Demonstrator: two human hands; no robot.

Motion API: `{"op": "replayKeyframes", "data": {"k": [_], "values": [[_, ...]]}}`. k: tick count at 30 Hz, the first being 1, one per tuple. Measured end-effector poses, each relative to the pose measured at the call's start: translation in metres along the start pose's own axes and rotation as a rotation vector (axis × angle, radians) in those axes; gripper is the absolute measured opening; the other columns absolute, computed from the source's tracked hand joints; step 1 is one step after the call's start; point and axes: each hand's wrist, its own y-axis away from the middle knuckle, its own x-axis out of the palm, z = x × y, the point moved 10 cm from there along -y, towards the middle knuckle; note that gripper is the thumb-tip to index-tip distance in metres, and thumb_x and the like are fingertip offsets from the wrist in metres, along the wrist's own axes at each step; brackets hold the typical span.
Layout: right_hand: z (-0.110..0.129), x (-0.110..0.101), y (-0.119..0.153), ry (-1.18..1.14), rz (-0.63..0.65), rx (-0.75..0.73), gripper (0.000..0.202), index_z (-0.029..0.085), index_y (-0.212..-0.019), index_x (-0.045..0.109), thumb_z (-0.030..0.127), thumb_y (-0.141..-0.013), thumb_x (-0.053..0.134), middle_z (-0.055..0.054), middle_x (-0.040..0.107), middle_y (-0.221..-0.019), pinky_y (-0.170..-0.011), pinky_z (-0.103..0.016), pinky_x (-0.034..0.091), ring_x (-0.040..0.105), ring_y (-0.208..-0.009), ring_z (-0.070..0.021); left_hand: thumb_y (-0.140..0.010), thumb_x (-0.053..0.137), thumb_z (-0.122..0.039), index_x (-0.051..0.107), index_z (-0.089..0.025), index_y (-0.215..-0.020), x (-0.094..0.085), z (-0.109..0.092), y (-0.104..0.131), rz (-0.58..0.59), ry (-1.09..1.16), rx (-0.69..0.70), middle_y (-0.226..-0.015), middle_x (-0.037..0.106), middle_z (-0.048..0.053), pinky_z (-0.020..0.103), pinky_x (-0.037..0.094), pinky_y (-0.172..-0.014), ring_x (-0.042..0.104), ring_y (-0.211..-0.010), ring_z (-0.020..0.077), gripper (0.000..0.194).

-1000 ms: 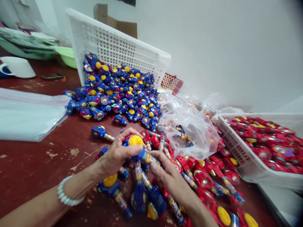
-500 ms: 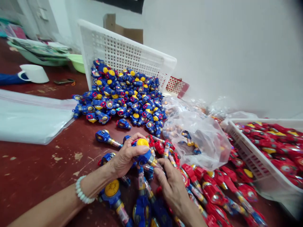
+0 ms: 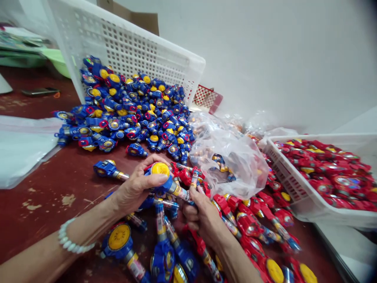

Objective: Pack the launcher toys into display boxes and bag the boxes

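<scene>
More curled now, seemingly: right hand [image 3: 204, 214]

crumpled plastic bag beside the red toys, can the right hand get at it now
Probably yes, once free: the right hand is on the blue toy, but the plastic bag lies close by, with only low red toys between.

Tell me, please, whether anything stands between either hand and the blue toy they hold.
Nothing visible does: the left hand grips the blue toy by its head, and the right hand holds its tube end. Other blue toys lie below, on the table.
</scene>
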Motion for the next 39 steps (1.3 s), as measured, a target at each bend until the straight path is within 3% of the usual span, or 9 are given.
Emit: {"op": "replayKeyframes", "data": {"k": [5,10,16,20,24,27,30,33,39], "values": [[0.035,-0.006,0.006,0.344,-0.082,-0.257,0.045,0.022,-0.104,0.055,0.062,-0.085,0.054,0.001,0.051,-0.074,-0.055,-0.022,0.036,0.045,-0.063,-0.0117,-0.071,0.074,-0.029,0.054,-0.021,-0.090,-0.001,0.005,-0.003,-0.034,0.010,-0.048,-0.076,0.058,-0.002,0.019,0.045,-0.045,0.055,-0.055,0.0099,0.029],[0.012,0.003,-0.005,0.011,0.047,-0.021,0.046,0.022,-0.077,0.045,0.068,-0.085,0.047,0.010,0.021,-0.053,-0.041,-0.020,0.024,0.017,-0.043,-0.0071,-0.066,0.077,-0.026,0.056,-0.020,-0.091,-0.001,0.003,-0.007,-0.013,0.014,-0.020,-0.079,0.059,-0.001,0.018,0.047,-0.051,0.057,-0.060,0.0097,0.033],[0.042,-0.005,-0.003,0.316,-0.044,-0.259,0.036,0.022,-0.099,0.056,0.055,-0.086,0.057,0.001,0.057,-0.076,-0.054,-0.021,0.039,0.051,-0.061,-0.0108,-0.068,0.076,-0.028,0.055,-0.021,-0.090,-0.007,0.004,-0.011,-0.066,0.003,-0.048,-0.082,0.058,-0.002,0.018,0.046,-0.045,0.055,-0.057,0.0094,0.032],[0.026,-0.004,-0.013,0.116,0.016,-0.163,0.036,0.021,-0.087,0.052,0.057,-0.087,0.054,0.009,0.039,-0.052,-0.041,-0.020,0.029,0.033,-0.039,-0.0071,-0.067,0.077,-0.033,0.053,-0.023,-0.093,-0.006,0.007,-0.012,-0.052,-0.051,-0.062,-0.079,0.057,-0.002,0.018,0.044,-0.042,0.054,-0.055,0.0103,0.036],[0.036,-0.017,-0.024,0.326,-0.070,-0.285,0.033,0.020,-0.097,0.059,0.052,-0.091,0.052,0.005,0.050,-0.065,-0.054,-0.021,0.038,0.046,-0.056,-0.0091,-0.065,0.079,-0.039,0.055,-0.022,-0.104,-0.018,-0.018,-0.028,-0.055,-0.424,0.076,-0.089,0.061,0.001,0.022,0.050,-0.059,0.059,-0.072,0.0151,0.048],[0.064,-0.032,-0.025,0.739,-0.206,-0.503,0.028,0.021,-0.107,0.062,0.042,-0.093,0.052,-0.001,0.063,-0.093,-0.078,-0.026,0.043,0.057,-0.086,-0.0143,-0.071,0.074,-0.043,0.053,-0.018,-0.117,-0.051,-0.060,-0.046,-0.212,-0.875,0.252,-0.104,0.060,0.006,0.030,0.051,-0.078,0.060,-0.090,0.0220,0.057],[0.085,-0.071,-0.026,1.018,-0.382,-0.564,0.030,0.017,-0.112,0.061,0.034,-0.096,0.042,-0.007,0.064,-0.109,-0.087,-0.028,0.043,0.057,-0.100,-0.0162,-0.082,0.059,-0.041,0.056,-0.012,-0.116,-0.093,-0.086,-0.062,-0.341,-1.363,0.278,-0.109,0.056,0.010,0.044,0.041,-0.098,0.054,-0.107,0.0308,0.045],[0.090,-0.138,-0.032,1.134,-0.516,-0.426,0.038,0.012,-0.105,0.062,0.032,-0.099,0.030,-0.009,0.067,-0.094,-0.077,-0.029,0.046,0.061,-0.086,-0.0176,-0.080,0.061,-0.040,0.061,-0.014,-0.110,-0.131,-0.073,-0.075,-0.290,-1.591,0.181,-0.095,0.056,0.005,0.043,0.034,-0.103,0.051,-0.110,0.0322,0.040],[0.054,-0.229,-0.048,1.537,-0.350,0.008,0.020,0.013,-0.084,0.063,0.032,-0.091,0.060,-0.002,0.063,-0.080,-0.073,-0.031,0.051,0.061,-0.074,-0.0136,-0.057,0.082,-0.031,0.065,-0.028,-0.109,-0.165,-0.039,-0.087,-0.273,-1.094,0.145,-0.059,0.046,-0.008,0.011,0.029,-0.062,0.045,-0.065,0.0127,0.055]]}}
